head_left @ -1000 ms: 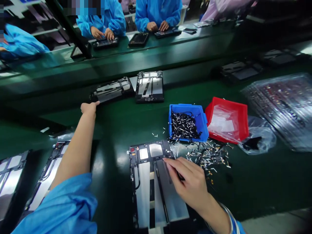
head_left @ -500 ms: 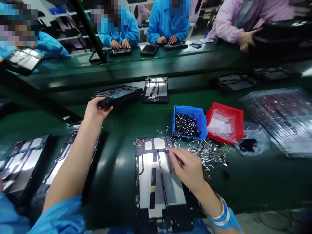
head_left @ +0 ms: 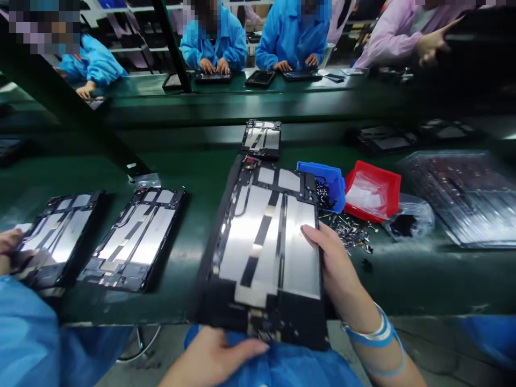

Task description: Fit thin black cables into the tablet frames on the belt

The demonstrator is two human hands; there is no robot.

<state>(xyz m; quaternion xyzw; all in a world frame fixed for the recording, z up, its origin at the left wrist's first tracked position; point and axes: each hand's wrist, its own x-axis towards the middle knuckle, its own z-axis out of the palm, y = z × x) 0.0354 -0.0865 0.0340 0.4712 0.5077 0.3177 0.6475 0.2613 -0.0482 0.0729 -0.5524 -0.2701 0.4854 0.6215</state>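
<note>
A tablet with its inside showing (head_left: 300,252), all silver plates, black frame and a dark ribbon cable, is tilted up in front of me, off the table. My right hand (head_left: 336,263) grips its right edge, with the thumb on a silver plate and the other fingers hidden behind. At the bottom edge my left hand (head_left: 217,352) holds it from below, its thumb lying along the edge and its fingers hidden. Behind it, a similar tablet (head_left: 262,138) lies on the green table (head_left: 177,301).
To the right are a blue bin (head_left: 336,180) of small black parts, a red bin (head_left: 389,188) with plastic film, scattered small parts (head_left: 350,231) and stacked clear trays (head_left: 471,204). Tablets (head_left: 135,236) lie left, one by a co-worker's hand (head_left: 10,242). A green post (head_left: 84,118) slants leftward.
My left hand has let go of the tablet at the back left and come down to the near one. That tablet has been lifted and tilted; my right hand has moved onto its right edge.
</note>
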